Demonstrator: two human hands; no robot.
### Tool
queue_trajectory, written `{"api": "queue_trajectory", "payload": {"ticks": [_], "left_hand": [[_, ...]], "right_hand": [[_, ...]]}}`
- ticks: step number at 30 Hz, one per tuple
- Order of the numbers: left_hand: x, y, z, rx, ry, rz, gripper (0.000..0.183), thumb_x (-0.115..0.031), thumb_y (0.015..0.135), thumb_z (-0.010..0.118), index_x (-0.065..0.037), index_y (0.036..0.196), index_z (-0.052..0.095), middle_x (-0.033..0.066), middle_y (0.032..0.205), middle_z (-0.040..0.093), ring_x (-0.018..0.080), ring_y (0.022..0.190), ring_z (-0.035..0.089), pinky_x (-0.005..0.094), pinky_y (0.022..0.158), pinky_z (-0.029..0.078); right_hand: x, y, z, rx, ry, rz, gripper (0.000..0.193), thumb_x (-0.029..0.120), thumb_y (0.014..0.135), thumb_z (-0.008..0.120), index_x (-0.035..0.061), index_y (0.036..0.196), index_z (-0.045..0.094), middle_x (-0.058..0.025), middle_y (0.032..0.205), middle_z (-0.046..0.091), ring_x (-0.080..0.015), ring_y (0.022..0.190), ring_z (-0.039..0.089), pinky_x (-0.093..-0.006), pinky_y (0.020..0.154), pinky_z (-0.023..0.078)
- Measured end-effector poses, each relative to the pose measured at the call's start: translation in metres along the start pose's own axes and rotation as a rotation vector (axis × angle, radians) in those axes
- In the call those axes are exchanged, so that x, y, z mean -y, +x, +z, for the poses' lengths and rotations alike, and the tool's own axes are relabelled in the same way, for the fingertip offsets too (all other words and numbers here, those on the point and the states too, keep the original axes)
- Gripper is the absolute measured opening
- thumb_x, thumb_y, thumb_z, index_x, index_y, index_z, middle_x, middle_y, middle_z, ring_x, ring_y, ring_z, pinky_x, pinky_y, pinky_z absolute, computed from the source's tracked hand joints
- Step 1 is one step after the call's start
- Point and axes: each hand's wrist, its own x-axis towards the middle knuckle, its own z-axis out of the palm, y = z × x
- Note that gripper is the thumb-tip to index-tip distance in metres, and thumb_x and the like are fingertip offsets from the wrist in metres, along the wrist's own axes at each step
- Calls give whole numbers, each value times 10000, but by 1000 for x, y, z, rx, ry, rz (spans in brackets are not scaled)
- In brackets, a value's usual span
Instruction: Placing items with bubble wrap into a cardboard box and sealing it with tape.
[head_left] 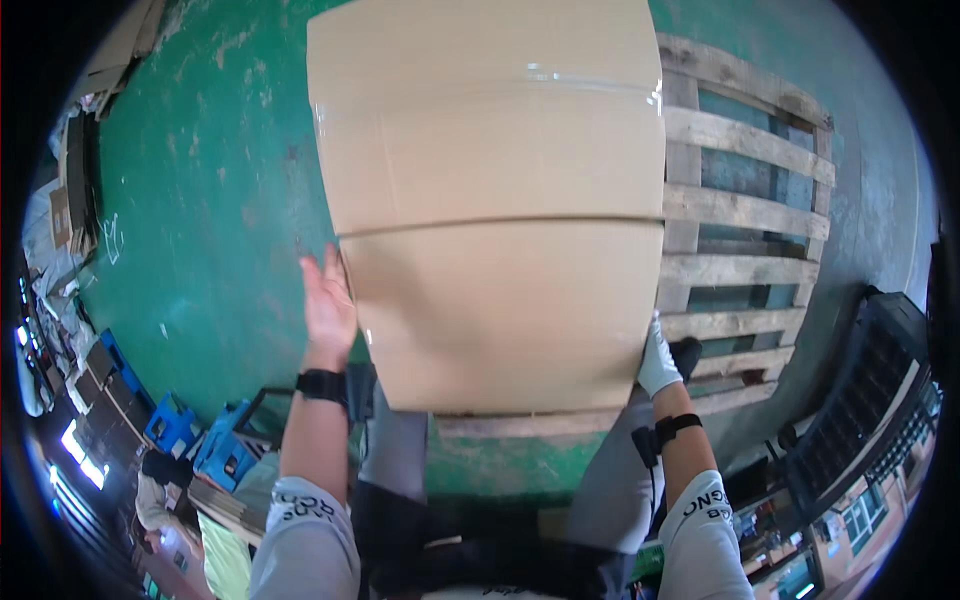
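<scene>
Left hand (328, 305): bare, fingers extended and slightly spread, flat along the carton's left side; it enclosed nothing.
Right hand (658, 362): white-gloved, set against the opposite side; fingers were partly hidden, so how far they curled could not be told.
Carton (500, 315): brown, between the hands and reaching well beyond them, past the top of the view.
Dark line: crossed the carton just beyond the fingertips; gap between two cartons or flap seam, could not tell.
Reason for hold: hands opposed near the closest end, judged as giving balanced control of both sides.
Direction: near edge faced the body, roughly square to it; long axis of the whole ran away between the hands. The near panel alone was longer from hand to hand.
Pallet (740, 205): wooden, right of the grip, a slat also showing below the near edge; whether it bore the carton's weight was unclear.
Floor (215, 220): green, left of the grip.
</scene>
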Motion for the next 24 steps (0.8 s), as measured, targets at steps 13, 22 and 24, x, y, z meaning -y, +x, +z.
{"api": "queue_trajectory", "payload": {"ticks": [13, 22, 24], "left_hand": [[137, -104, -169, -713, -8, -460, 645, -582, 925, 367, -90, 1334, 447, 96, 1344, 497, 298, 1171, 520, 453, 912, 460], [157, -126, -91, -672, -554, -312, 452, -248, 994, 229, -29, 1314, 460, 118, 1256, 560, 252, 1158, 535, 391, 979, 428], [158, -129, -123, -663, -557, -247, 433, -240, 996, 262, -32, 1324, 454, 112, 1255, 560, 246, 1152, 537, 384, 978, 428]], "right_hand": [[-93, -32, 9, -343, 545, 231, 367, 379, 927, 443, 73, 1072, 585, -91, 1060, 641, -207, 922, 612, -387, 776, 500], [-76, -32, -8, -412, 703, 100, 420, 365, 907, 403, 117, 1206, 564, -116, 1184, 606, -321, 1109, 564, -542, 908, 481], [-89, -34, 16, -400, 620, 123, 422, 370, 908, 407, 120, 1212, 558, -117, 1202, 594, -322, 1118, 557, -543, 909, 480]]}}
